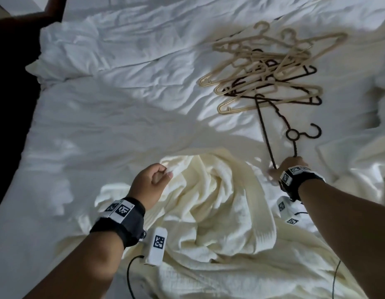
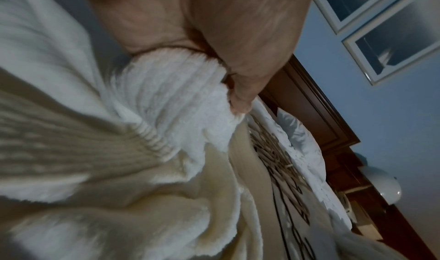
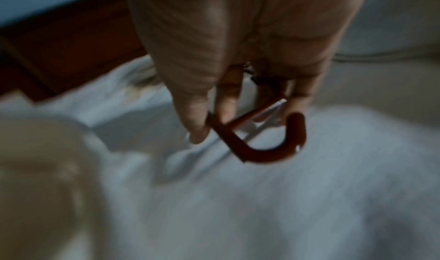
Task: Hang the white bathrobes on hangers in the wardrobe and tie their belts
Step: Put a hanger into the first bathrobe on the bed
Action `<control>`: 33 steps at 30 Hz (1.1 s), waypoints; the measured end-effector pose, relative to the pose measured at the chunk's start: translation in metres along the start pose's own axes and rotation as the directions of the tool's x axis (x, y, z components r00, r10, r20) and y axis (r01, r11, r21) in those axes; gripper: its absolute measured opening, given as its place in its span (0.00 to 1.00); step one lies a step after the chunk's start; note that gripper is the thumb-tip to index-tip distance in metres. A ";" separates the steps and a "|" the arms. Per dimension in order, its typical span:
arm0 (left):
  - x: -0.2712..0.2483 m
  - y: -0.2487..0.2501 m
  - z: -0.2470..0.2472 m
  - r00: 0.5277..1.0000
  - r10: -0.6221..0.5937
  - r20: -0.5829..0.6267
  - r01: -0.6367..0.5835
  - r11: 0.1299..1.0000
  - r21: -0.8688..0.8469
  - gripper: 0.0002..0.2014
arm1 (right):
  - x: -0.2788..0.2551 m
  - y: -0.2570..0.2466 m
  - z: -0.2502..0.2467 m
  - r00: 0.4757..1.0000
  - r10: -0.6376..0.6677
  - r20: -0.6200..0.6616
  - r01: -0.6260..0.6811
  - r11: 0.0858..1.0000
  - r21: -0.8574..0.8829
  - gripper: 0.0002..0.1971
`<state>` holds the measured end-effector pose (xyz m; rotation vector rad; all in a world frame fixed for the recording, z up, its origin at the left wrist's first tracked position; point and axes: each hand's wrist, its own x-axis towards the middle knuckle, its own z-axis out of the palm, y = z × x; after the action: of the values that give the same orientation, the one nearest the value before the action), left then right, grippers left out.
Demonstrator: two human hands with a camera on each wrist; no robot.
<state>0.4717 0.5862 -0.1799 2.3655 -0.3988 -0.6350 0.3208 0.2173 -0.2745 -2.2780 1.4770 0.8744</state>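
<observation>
The head view looks steeply down across the bed (image 1: 122, 93) from its near edge. Each wrist view sits close behind its hand, facing along the fingers; all three share the rumpled bedding.

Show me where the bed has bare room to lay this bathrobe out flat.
The widest bare stretch of bed sheet lies between the pillow and the bathrobe, left of the hanger pile. The right side is crowded: hangers, rumpled fabric, and the right hand gripping the dark hanger.
</observation>
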 end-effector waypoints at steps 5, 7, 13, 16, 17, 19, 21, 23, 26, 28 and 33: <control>-0.030 -0.001 -0.010 0.997 -0.054 -0.056 0.043 0.981 -0.188 0.07 | -0.046 0.023 -0.009 0.936 -0.277 -0.217 0.343 0.857 0.385 0.28; -0.043 0.001 -0.017 0.995 -0.077 -0.057 0.063 0.976 -0.210 0.09 | -0.073 0.031 -0.012 0.877 -0.350 -0.329 0.472 0.758 0.451 0.38; -0.095 0.010 -0.050 0.976 -0.174 -0.133 0.096 0.887 -0.452 0.11 | -0.169 0.057 -0.033 0.711 -0.628 -0.316 0.697 0.690 0.196 0.52; -0.123 0.012 -0.071 0.978 -0.164 -0.129 0.086 0.879 -0.468 0.09 | -0.227 0.062 -0.042 0.620 -0.754 -0.217 0.740 0.654 -0.158 0.47; -0.133 0.013 -0.078 0.982 -0.139 -0.127 0.066 0.886 -0.459 0.09 | -0.250 0.060 -0.045 0.607 -0.776 -0.175 0.737 0.631 -0.242 0.45; -0.157 0.018 -0.088 0.989 -0.093 -0.116 0.034 0.901 -0.432 0.08 | -0.295 0.052 -0.041 0.593 -0.797 -0.115 0.729 0.592 -0.342 0.43; -0.180 0.024 -0.091 0.992 -0.076 -0.104 0.021 0.895 -0.446 0.07 | -0.326 0.041 -0.025 0.534 -0.838 -0.113 0.754 0.533 -0.384 0.44; -0.202 0.027 -0.092 0.992 -0.086 -0.094 0.027 0.863 -0.504 0.07 | -0.350 0.031 -0.005 0.500 -0.859 -0.106 0.780 0.501 -0.375 0.44; -0.232 0.025 -0.098 0.985 -0.136 -0.106 0.048 0.805 -0.592 0.11 | -0.390 0.017 0.019 0.481 -0.871 -0.098 0.803 0.483 -0.350 0.44; -0.252 0.023 -0.103 0.979 -0.180 -0.090 0.079 0.754 -0.652 0.13 | -0.413 0.014 0.036 0.470 -0.876 -0.110 0.813 0.478 -0.333 0.44; -0.286 0.015 -0.111 0.980 -0.181 -0.084 0.044 0.604 -0.796 0.06 | -0.448 0.009 0.073 0.448 -0.889 -0.090 0.848 0.455 -0.272 0.45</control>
<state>0.2896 0.7552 0.0010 1.5480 0.1189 -0.5226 0.1581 0.5758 -0.0490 -2.8164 0.0429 0.4126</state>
